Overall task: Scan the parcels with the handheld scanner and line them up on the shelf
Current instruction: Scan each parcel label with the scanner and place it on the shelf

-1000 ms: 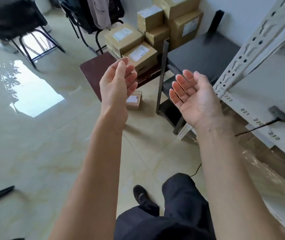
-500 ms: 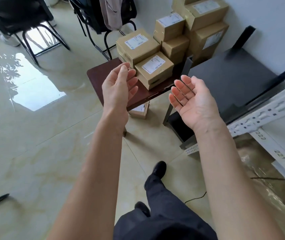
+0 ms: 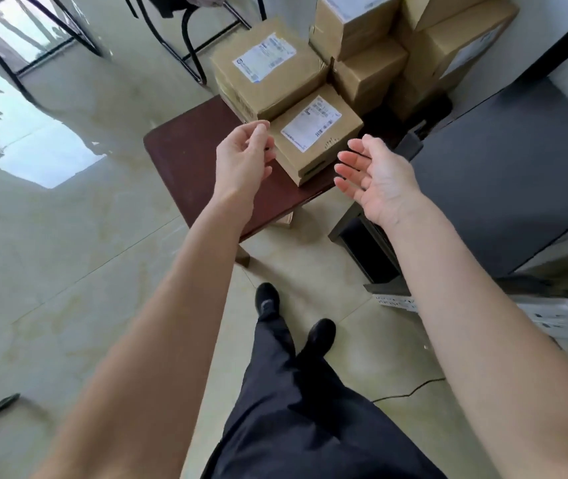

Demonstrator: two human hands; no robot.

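Brown table (image 3: 185, 157) holds parcel (image 3: 317, 138) between empty fingers (image 3: 346, 167) (untouched).

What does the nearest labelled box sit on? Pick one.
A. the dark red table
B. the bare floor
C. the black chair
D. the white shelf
A: the nearest box rests on the front right part of the dark red table, with the open left hand and right hand on either side, neither touching it.

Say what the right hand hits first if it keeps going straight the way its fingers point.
Likely the small labelled parcel on the brown table: the right hand, open and empty, points at its near right side. Depth is unclear.
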